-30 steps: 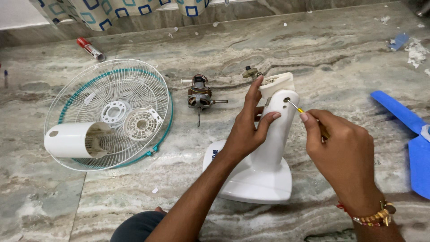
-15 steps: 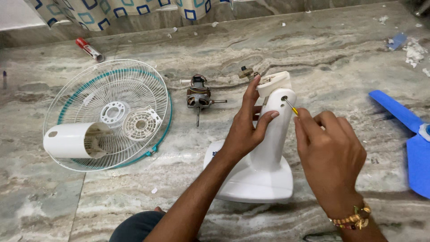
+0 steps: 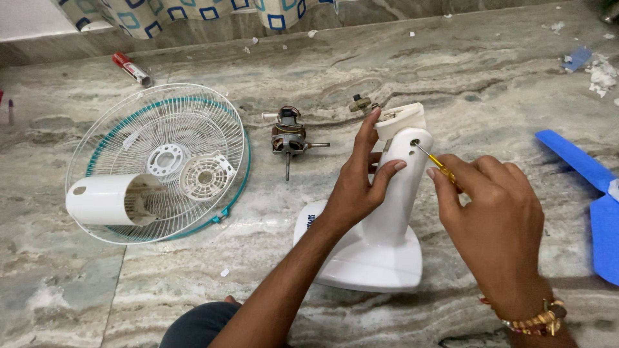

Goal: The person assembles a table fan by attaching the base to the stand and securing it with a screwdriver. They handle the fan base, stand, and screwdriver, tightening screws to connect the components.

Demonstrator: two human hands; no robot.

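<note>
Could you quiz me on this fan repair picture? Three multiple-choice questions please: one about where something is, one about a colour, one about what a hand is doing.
1. Where does the white motor cover lie?
A. on the wire fan guard
B. on the fan stand's base
C. beside the blue blade

2. What colour is the fan blade at the right edge?
A. white
B. blue
C. red

3. What is the right hand doing?
A. resting flat on the floor
B. lifting the motor
C. holding a screwdriver with its tip at a hole in the fan stand

Answers: 1 A, it rests on the guard's wires. 2 B, it is plainly blue. 3 C, the shaft meets the hole while the left hand grips the stand.
</note>
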